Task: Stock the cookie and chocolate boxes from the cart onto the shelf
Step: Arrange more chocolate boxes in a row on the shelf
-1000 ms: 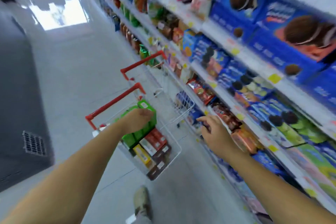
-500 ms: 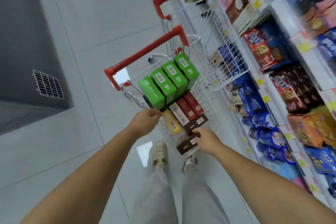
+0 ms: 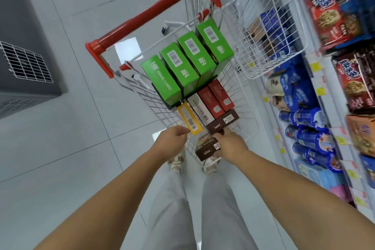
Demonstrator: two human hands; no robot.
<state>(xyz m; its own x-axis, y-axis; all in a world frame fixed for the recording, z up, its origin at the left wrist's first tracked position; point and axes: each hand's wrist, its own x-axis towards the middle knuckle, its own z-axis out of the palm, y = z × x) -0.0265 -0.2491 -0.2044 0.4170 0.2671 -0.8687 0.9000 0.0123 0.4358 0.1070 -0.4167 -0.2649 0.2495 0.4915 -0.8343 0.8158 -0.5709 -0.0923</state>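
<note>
Head view, right hand (image 3: pixel 231 144): fingers curled round a brown chocolate box (image 3: pixel 207 149), lower centre, at the cart's (image 3: pixel 246 111) near end.
Box axis: roughly across the frame.
Left hand (image 3: pixel 172 141): loosely curled beside the yellow box (image 3: pixel 189 119); grip unclear.
Shelf (image 3: pixel 316 87): right of frame, nearer the right hand.

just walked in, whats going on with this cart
A person stands over a white wire shopping cart beside the snack shelf. Their right hand grips a dark brown cardboard box at the cart's near end. The left hand hovers open beside a yellow flat box. Four green cardboard boxes sit in the cart.
</note>
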